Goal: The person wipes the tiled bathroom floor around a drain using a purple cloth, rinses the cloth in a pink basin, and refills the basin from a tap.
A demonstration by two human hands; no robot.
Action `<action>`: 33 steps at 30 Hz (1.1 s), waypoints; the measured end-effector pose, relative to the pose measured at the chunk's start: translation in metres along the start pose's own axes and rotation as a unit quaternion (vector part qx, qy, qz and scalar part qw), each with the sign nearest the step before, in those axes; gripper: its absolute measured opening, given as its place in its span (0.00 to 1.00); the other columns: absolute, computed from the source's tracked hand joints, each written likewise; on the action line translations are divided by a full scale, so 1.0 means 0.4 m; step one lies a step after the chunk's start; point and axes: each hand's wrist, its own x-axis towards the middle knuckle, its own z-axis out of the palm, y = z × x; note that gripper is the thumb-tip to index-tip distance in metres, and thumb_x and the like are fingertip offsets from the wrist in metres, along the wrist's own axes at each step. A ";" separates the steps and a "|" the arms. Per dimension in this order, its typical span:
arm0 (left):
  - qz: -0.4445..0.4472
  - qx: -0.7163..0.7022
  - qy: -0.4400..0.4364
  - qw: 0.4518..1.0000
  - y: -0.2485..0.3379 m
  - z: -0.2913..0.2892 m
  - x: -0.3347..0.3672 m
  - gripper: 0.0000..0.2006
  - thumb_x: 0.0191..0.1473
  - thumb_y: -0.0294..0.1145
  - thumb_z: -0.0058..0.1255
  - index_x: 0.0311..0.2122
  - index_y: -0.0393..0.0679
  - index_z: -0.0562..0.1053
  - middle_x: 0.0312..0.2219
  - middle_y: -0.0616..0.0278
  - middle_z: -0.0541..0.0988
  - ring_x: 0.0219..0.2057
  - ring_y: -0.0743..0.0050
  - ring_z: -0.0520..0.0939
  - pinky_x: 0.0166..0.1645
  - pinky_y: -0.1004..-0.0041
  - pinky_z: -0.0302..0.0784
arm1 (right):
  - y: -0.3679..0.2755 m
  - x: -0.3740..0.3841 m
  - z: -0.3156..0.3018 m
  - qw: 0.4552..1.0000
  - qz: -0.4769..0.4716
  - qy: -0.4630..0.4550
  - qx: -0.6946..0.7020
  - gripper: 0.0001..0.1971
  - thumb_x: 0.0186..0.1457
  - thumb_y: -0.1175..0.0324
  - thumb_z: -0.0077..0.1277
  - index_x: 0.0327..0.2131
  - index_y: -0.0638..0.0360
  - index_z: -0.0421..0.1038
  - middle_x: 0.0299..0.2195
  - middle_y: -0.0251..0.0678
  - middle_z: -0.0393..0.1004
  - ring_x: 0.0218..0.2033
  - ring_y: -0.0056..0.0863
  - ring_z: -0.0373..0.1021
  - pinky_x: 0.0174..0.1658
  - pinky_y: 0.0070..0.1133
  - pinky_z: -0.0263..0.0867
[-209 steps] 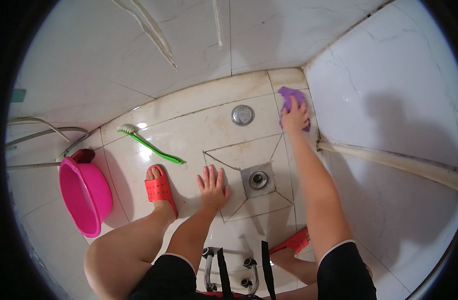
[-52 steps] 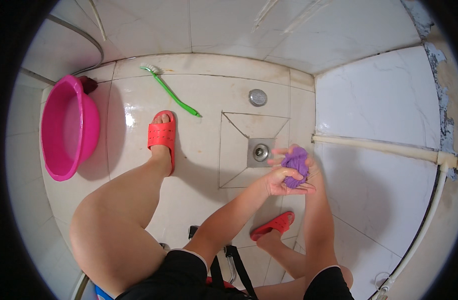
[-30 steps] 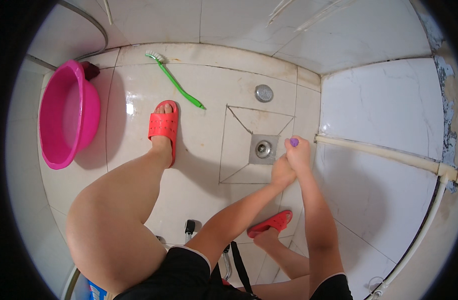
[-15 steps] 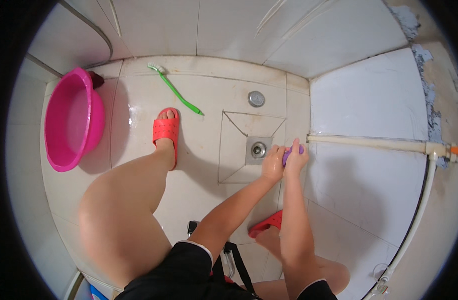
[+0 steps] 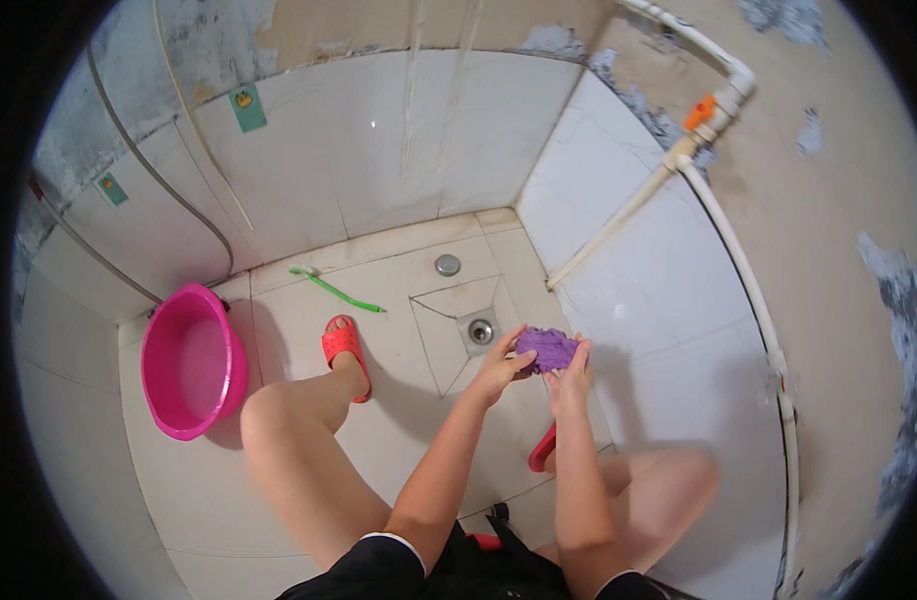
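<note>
Between my two hands is a crumpled purple cloth, held up over the tiled floor just right of the floor drain. My left hand grips its left end, the thumb lying over the front. On the other side my right hand pinches the right end, with some fingers underneath. The cloth looks bunched but loosened, and the fingers behind it are partly hidden.
A pink basin stands on the floor at the left. Beyond my red slipper lies a green long-handled brush. A round metal cover sits behind the drain. White pipes run along the right wall.
The cloth was squeezed into a small lump between my fists; now it is spread wider between my hands. The view has tilted up, showing more wall and pipe.
</note>
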 end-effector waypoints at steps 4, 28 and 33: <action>0.102 0.042 0.005 0.994 0.012 0.072 -0.158 0.31 0.43 0.30 0.59 0.53 0.44 0.58 0.40 0.60 0.70 0.38 0.72 0.73 0.40 0.74 0.73 | -0.038 -0.146 -0.039 0.981 -0.116 -0.135 0.073 0.27 0.51 0.62 0.53 0.50 0.65 0.58 0.43 0.38 0.67 0.42 0.27 0.66 0.45 0.27 0.63; 0.124 0.133 -0.103 0.978 0.103 0.276 -0.745 0.21 0.43 0.26 0.58 0.44 0.35 0.66 0.36 0.60 0.74 0.38 0.72 0.75 0.46 0.73 0.69 | -0.271 -0.638 -0.328 0.930 -0.085 -0.357 -0.003 0.14 0.54 0.66 0.49 0.40 0.68 0.68 0.36 0.37 0.72 0.39 0.23 0.68 0.43 0.21 0.63; 0.201 0.268 -0.016 0.942 0.151 0.273 -0.764 0.11 0.46 0.23 0.52 0.37 0.37 0.68 0.29 0.63 0.73 0.30 0.78 0.74 0.36 0.77 0.71 | -0.262 -0.661 -0.309 0.917 -0.275 -0.276 -0.086 0.14 0.54 0.68 0.45 0.42 0.66 0.67 0.37 0.39 0.72 0.38 0.23 0.68 0.41 0.19 0.62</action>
